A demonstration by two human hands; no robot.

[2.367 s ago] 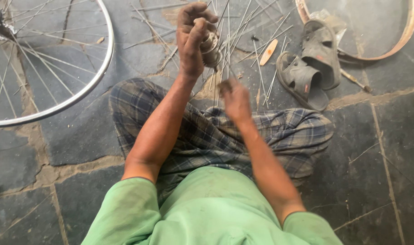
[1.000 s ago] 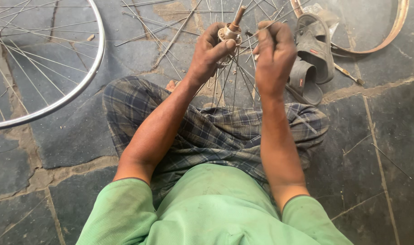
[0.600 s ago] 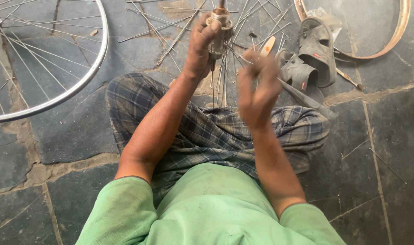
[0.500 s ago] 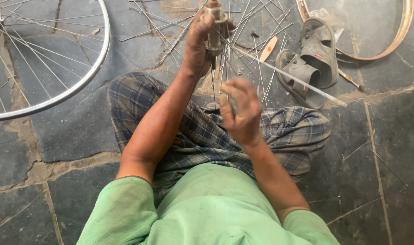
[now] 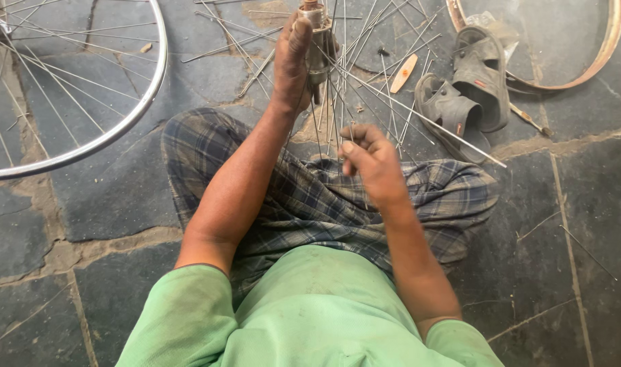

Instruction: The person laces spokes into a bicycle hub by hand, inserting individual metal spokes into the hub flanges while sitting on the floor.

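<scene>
The left hand (image 5: 293, 64) wraps its fingers around the metal hub (image 5: 317, 41). The right hand (image 5: 368, 163) pinches a thin spoke (image 5: 343, 102).

The floor (image 5: 120, 204) is dark grey stone slabs of uneven shape, with pale sandy joints running between them; one joint crosses the lower left of the frame, another the right. At the upper left lies a spoked bicycle wheel (image 5: 65, 81), at the upper right a bare curved rim (image 5: 606, 47) beside a pair of grey sandals (image 5: 470, 88). Soft, even daylight
</scene>
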